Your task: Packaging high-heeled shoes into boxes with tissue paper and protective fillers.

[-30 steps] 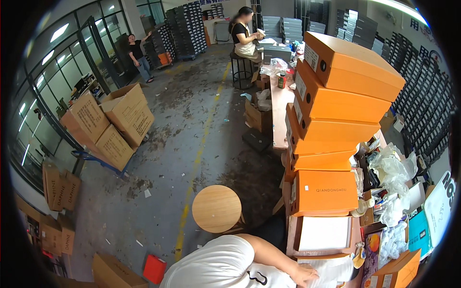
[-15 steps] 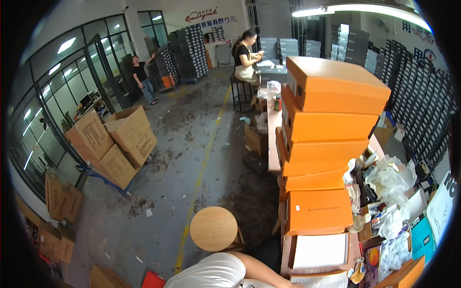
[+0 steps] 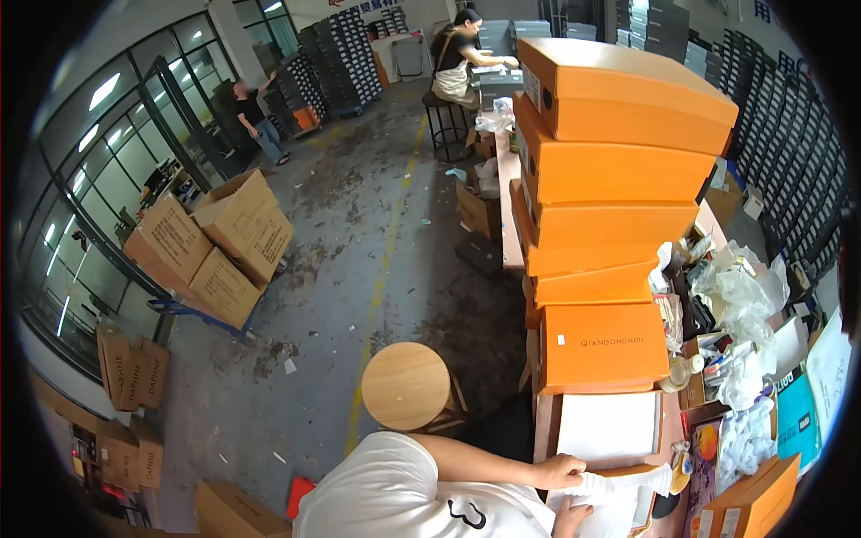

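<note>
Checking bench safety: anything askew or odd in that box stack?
Yes. The stack of orange cardboard shoe boxes on the long workbench is uneven: the upper boxes are twisted and overhang those below. Litter speckles the grey concrete floor.

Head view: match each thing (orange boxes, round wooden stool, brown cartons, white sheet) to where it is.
Things
1. orange boxes
2. round wooden stool
3. brown cartons
4. white sheet

Places
A. on a blue trolley by the windows
B. stacked high on the bench
C. flat at the foot of the stack
D. on the floor left of the bench

Pairs: 1-B, 2-D, 3-A, 4-C
</note>
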### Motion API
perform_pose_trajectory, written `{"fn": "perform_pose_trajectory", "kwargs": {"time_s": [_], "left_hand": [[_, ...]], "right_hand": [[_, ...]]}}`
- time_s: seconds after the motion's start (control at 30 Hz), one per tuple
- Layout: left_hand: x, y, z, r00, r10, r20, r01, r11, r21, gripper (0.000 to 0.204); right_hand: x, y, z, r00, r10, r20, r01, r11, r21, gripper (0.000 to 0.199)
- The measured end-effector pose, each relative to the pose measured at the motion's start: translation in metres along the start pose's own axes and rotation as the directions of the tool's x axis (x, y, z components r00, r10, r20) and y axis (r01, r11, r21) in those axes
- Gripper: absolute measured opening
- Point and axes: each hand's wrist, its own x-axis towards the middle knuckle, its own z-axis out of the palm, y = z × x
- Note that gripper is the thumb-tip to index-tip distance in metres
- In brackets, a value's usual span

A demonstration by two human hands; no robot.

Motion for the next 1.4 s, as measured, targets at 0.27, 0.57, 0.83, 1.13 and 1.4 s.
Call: {"fn": "perform_pose_trajectory", "kwargs": {"time_s": [0.27,0.57,0.83,1.13,1.4], "left_hand": [[-0.005,-0.007,0.015,0.941,0.132,0.312,-0.146,0.989,0.024,0.025],[0.006,0.003,-0.007,0.955,0.115,0.275,-0.142,0.986,0.082,0.027],[0.003,0.006,-0.007,0.963,0.107,0.246,-0.102,0.994,-0.032,0.025],[0.002,-0.005,0.002,0.965,0.137,0.225,-0.149,0.988,0.039,0.023],[0.015,0.001,-0.009,0.994,0.045,0.101,-0.049,0.998,0.037,0.03]], "right_hand": [[0.0,-0.004,0.004,1.0,0.017,-0.002,-0.017,1.0,0.015,0.069],[-0.001,-0.006,0.006,1.0,0.026,-0.015,-0.026,0.999,0.025,0.07],[-0.001,-0.003,0.004,1.0,0.026,-0.002,-0.026,1.0,0.017,0.072],[-0.004,0.0,0.002,0.998,0.051,0.029,-0.049,0.997,-0.058,0.061],[-0.012,0.001,-0.002,0.99,0.131,-0.053,-0.123,0.982,0.144,0.051]]}}
